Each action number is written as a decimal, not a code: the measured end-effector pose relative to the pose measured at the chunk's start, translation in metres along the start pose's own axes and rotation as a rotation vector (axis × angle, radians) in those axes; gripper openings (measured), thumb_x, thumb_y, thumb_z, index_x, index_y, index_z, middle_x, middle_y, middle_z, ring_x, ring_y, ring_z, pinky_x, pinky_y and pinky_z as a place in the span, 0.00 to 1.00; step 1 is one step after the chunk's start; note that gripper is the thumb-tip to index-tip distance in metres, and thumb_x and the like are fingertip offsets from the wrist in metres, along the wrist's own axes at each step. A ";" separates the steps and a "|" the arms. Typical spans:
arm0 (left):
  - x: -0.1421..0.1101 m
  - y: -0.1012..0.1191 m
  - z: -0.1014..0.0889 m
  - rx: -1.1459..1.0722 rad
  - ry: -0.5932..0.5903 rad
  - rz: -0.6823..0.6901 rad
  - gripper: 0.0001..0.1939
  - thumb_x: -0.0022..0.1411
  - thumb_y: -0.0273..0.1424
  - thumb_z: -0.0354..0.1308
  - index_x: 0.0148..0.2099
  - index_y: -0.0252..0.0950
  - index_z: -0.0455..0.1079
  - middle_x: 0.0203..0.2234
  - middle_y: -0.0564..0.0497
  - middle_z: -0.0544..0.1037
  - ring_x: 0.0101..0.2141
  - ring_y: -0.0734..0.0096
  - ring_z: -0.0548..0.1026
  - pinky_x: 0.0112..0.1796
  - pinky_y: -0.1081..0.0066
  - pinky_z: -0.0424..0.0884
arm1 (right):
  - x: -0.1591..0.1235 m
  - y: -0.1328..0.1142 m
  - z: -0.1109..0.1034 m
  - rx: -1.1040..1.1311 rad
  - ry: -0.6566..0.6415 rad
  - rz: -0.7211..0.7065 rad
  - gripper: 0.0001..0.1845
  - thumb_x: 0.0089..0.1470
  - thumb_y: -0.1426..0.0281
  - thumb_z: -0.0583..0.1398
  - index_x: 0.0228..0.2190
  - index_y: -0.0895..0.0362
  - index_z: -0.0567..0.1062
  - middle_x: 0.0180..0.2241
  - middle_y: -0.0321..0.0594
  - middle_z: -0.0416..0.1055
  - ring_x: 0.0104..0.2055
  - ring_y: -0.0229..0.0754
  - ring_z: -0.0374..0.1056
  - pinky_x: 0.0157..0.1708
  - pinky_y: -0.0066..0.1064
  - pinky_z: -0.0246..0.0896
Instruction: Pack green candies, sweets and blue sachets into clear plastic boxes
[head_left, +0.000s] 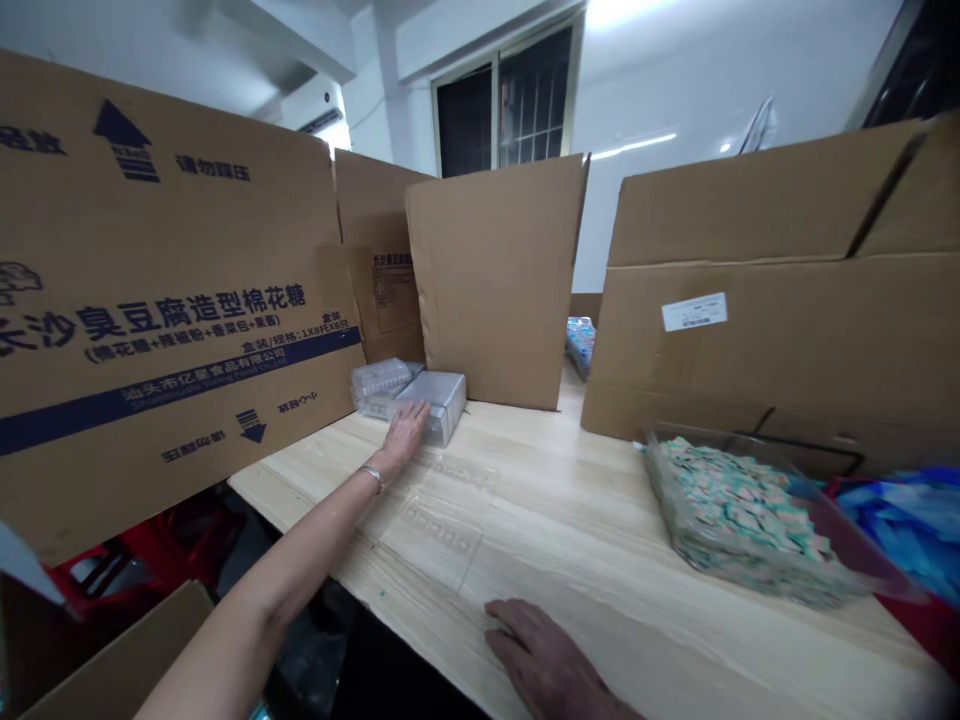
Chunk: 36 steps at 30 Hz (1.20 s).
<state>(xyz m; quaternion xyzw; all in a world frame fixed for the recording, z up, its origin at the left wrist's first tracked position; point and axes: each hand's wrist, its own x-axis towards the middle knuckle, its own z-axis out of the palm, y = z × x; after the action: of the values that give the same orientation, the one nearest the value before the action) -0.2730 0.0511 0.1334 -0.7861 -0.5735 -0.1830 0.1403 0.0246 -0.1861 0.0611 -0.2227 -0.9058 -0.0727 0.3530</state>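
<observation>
My left hand [409, 428] reaches out to a block of clear plastic trays [444, 390], its fingers stretched over the near side and top edge. Its thumb is not clearly visible. Beside the block, to the left, sit more clear plastic packs [381, 382]. Two flat clear plastic trays with small square hollows lie on the table, a nearer tray [435, 535] and a farther one [469, 473]. At the front edge, my right hand [544, 655] rests low over the wood with fingers apart and nothing visible in them.
A clear bin [739, 510] full of small green-and-pink pieces stands on the right of the wooden table [592, 540]. Tall cardboard boxes wall the left [172, 280], the back [495, 290] and the right [780, 340]. Blue plastic [911, 520] lies at far right. Red stools [142, 560] stand below left.
</observation>
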 end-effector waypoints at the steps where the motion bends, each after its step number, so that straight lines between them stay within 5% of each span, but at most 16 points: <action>1: -0.003 0.000 0.000 0.020 0.001 0.005 0.26 0.61 0.19 0.41 0.62 0.29 0.55 0.61 0.36 0.59 0.61 0.55 0.54 0.56 0.52 0.53 | 0.001 -0.002 -0.001 0.011 0.011 0.006 0.14 0.62 0.73 0.47 0.40 0.58 0.72 0.43 0.45 0.72 0.46 0.41 0.66 0.46 0.29 0.63; 9: 0.007 -0.004 -0.011 0.101 -0.012 0.060 0.22 0.60 0.23 0.49 0.57 0.29 0.59 0.52 0.36 0.67 0.54 0.54 0.62 0.54 0.52 0.55 | 0.004 -0.008 -0.003 0.053 -0.009 0.076 0.14 0.60 0.77 0.48 0.40 0.59 0.72 0.43 0.45 0.71 0.45 0.42 0.66 0.46 0.31 0.64; 18: 0.042 -0.026 -0.028 0.045 -0.240 0.188 0.17 0.62 0.35 0.55 0.51 0.33 0.66 0.47 0.44 0.71 0.44 0.62 0.71 0.44 0.55 0.69 | 0.004 -0.007 -0.003 0.122 -0.086 0.135 0.12 0.58 0.79 0.51 0.39 0.59 0.72 0.43 0.46 0.71 0.45 0.44 0.66 0.45 0.35 0.66; 23: 0.049 -0.035 -0.049 -0.093 -0.296 0.253 0.16 0.62 0.36 0.54 0.51 0.34 0.66 0.46 0.45 0.71 0.42 0.64 0.72 0.42 0.58 0.71 | 0.006 -0.008 -0.004 0.138 -0.110 0.153 0.11 0.57 0.79 0.52 0.38 0.59 0.72 0.42 0.46 0.71 0.45 0.44 0.66 0.44 0.36 0.67; 27: 0.049 -0.037 -0.076 -0.247 -0.220 0.237 0.19 0.61 0.37 0.55 0.51 0.33 0.65 0.44 0.45 0.71 0.42 0.63 0.71 0.43 0.57 0.69 | 0.005 -0.006 -0.004 0.178 -0.113 0.174 0.14 0.57 0.80 0.51 0.40 0.58 0.72 0.43 0.46 0.71 0.46 0.43 0.67 0.44 0.35 0.68; 31: 0.027 -0.015 -0.108 -0.425 -0.110 0.176 0.25 0.59 0.41 0.55 0.54 0.31 0.60 0.43 0.43 0.71 0.42 0.62 0.70 0.43 0.62 0.68 | 0.008 0.009 -0.012 0.247 -0.012 0.286 0.18 0.58 0.75 0.51 0.50 0.56 0.67 0.48 0.48 0.68 0.50 0.43 0.65 0.47 0.36 0.67; 35: -0.025 0.039 -0.128 -0.648 -0.078 0.122 0.25 0.62 0.43 0.49 0.55 0.33 0.57 0.46 0.42 0.71 0.45 0.64 0.70 0.43 0.66 0.68 | 0.034 0.017 -0.041 0.321 0.172 0.544 0.24 0.57 0.66 0.56 0.55 0.56 0.61 0.52 0.50 0.64 0.50 0.44 0.66 0.44 0.37 0.69; 36: -0.041 0.055 -0.130 -0.856 -0.095 0.054 0.23 0.61 0.42 0.51 0.54 0.34 0.59 0.48 0.42 0.70 0.47 0.63 0.70 0.44 0.66 0.68 | 0.043 0.014 -0.051 0.332 0.195 0.580 0.28 0.55 0.64 0.58 0.56 0.56 0.59 0.53 0.51 0.62 0.51 0.45 0.65 0.45 0.38 0.68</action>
<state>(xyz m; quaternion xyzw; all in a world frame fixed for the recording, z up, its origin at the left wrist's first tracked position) -0.2480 -0.0564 0.2304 -0.7957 -0.4310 -0.3642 -0.2203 0.0341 -0.1731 0.1270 -0.4024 -0.7663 0.1580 0.4753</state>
